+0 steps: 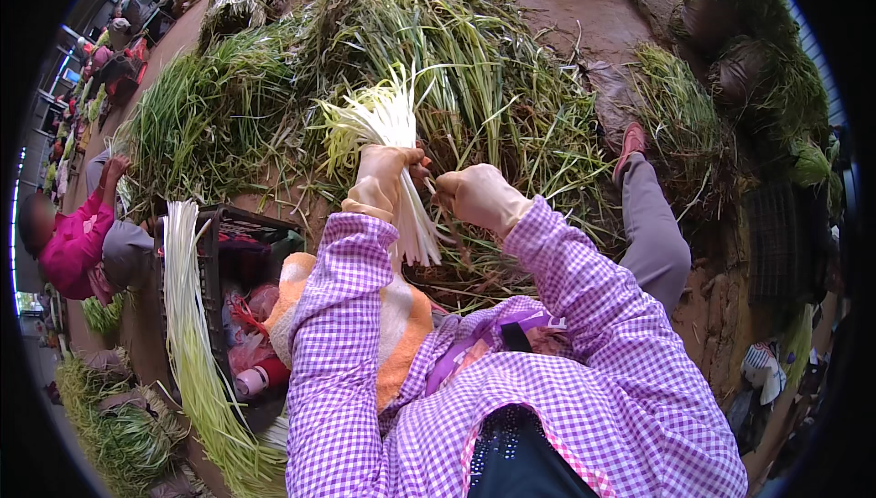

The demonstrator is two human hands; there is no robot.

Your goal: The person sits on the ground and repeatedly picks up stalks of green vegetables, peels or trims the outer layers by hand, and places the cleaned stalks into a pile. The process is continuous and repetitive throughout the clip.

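Note:
My left hand (382, 173), in a pale rubber glove, is closed around a bundle of blanched white chive-like stalks (395, 118). Their pale yellow tips fan out above the fist, and the white ends (419, 241) hang below it. Just right of the bundle is my gloved right hand (482, 198), its fingers curled and pinched together. Thin brown withered strands (446, 209) show at its fingertips, partly hidden by the glove. Beyond both hands spreads a large heap of uncleaned green stalks (472, 80) with brown dried leaves among them.
A black plastic crate (217, 224) at left holds bags and a pink-lidded flask (253, 381). Long cleaned stalks (185, 306) drape over its side. An orange-and-white towel (404, 334) covers my lap. Another person (79, 251) sits at far left. A dark crate (777, 245) stands right.

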